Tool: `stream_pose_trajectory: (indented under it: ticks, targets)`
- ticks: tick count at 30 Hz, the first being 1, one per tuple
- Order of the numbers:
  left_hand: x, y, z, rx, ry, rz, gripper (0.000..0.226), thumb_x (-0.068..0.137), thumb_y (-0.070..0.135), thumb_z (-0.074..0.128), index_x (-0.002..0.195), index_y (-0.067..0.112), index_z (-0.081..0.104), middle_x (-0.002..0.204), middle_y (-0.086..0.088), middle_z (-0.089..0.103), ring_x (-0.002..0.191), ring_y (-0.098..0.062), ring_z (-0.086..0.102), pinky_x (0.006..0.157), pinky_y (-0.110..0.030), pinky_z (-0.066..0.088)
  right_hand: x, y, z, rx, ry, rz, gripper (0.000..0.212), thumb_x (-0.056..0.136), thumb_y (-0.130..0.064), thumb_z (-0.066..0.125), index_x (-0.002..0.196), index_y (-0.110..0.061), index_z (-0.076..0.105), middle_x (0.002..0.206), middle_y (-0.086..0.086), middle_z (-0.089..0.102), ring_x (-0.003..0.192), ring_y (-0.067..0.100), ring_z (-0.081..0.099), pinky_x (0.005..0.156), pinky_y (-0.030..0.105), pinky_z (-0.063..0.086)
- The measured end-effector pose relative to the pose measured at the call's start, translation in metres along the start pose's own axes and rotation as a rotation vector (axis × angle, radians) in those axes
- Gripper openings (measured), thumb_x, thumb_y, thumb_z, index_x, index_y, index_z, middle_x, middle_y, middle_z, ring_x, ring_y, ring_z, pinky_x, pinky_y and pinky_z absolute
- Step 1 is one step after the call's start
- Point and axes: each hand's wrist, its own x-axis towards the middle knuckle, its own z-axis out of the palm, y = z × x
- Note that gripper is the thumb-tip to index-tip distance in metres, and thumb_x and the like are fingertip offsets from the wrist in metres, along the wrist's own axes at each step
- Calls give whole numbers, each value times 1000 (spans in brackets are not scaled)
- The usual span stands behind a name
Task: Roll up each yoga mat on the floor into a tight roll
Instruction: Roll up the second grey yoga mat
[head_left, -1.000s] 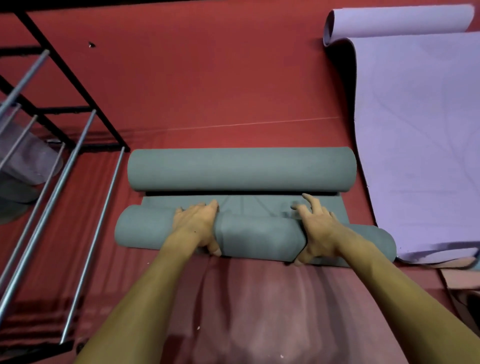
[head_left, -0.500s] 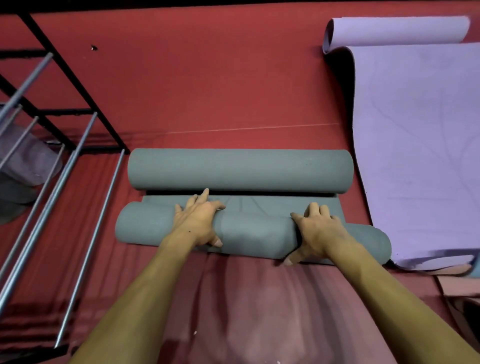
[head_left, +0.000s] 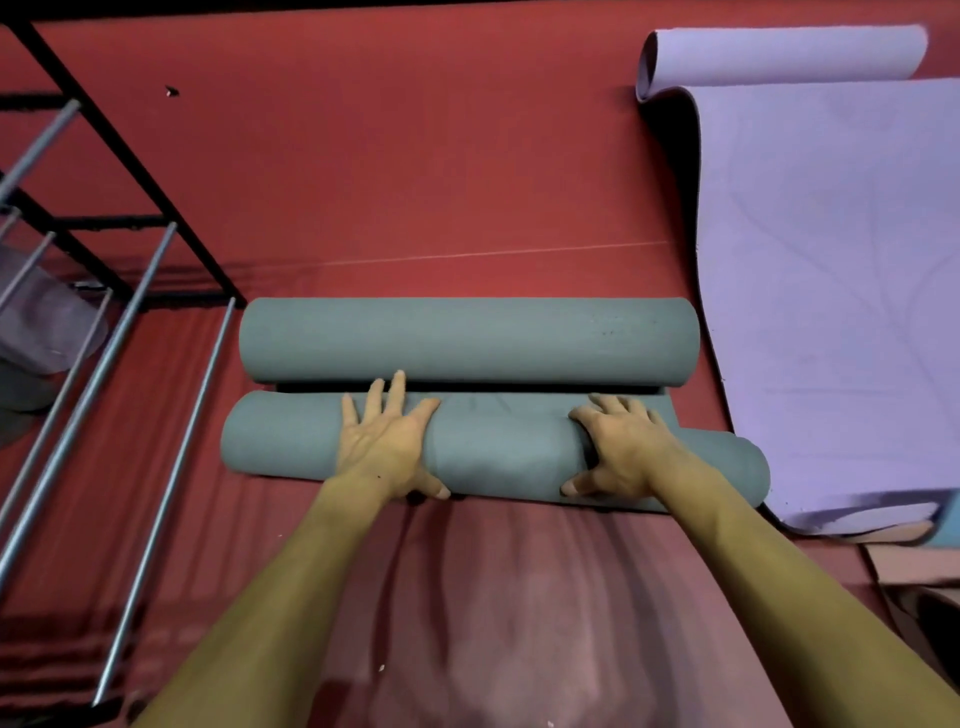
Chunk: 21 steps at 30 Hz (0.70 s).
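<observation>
On the red floor (head_left: 415, 171), both hands press the near grey-green roll (head_left: 493, 447), left hand (head_left: 384, 441) flat with fingers spread, right hand (head_left: 618, 447) curled over it, beside a 2nd smooth roll (head_left: 467, 340), a half-unrolled lilac mat (head_left: 831, 291) and a metal rack (head_left: 119, 291) holding a greyish bundle (head_left: 47, 322).

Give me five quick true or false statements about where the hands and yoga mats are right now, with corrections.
1. Both hands are on the near grey roll. True.
2. The left hand lies with fingers spread and fairly straight. True.
3. The purple mat is fully rolled up. False: most of it lies flat, with only its far end curled.
4. The far grey roll lies beyond the near one. True.
5. The right hand is lifted clear of the mat. False: it rests on the roll, thumb at the near side.
</observation>
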Motion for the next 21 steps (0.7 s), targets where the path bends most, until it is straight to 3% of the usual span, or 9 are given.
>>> stream_pose_trajectory:
  ticks: [2,4,6,9,16,21]
  targets:
    - [1,0,1,30,45,-23,134,45,80,86,158,45,23,163,-8,24,151,-31,20,126,-61,7,-3,-1,-1,-7,-4,25,101,69,-74,77,153,-31,38,158,10,24,143,36,28,115,53,35]
    - [1,0,2,53,73,-34,139,39,83,86,156,35,28,146,2,41,141,-23,34,125,-58,18,-5,-3,0,-40,10,17,99,69,-77,73,150,-30,41,145,7,31,129,32,36,108,50,43]
    - [2,2,3,48,109,-37,129,35,81,87,142,27,39,136,5,50,135,-21,42,123,-57,23,-7,-5,2,-46,35,3,99,67,-79,71,147,-27,43,135,5,37,120,31,41,103,49,48]
    - [3,2,1,51,103,-38,114,35,80,88,127,27,47,129,6,53,131,-21,46,122,-56,25,-8,-6,5,-23,90,-14,106,62,-80,75,146,-28,39,133,5,43,118,32,45,101,48,49]
    - [7,-4,2,23,134,-6,118,34,83,85,135,32,49,132,6,52,129,-23,44,120,-49,28,-4,-10,23,-79,235,1,111,50,-78,85,138,-25,44,140,4,40,124,30,41,109,47,41]
    - [7,-2,2,-20,112,-12,114,36,73,92,128,28,43,134,8,55,137,-22,42,126,-53,16,-4,-8,19,-138,256,-52,109,67,-77,78,153,-23,38,137,5,40,120,28,44,105,45,46]
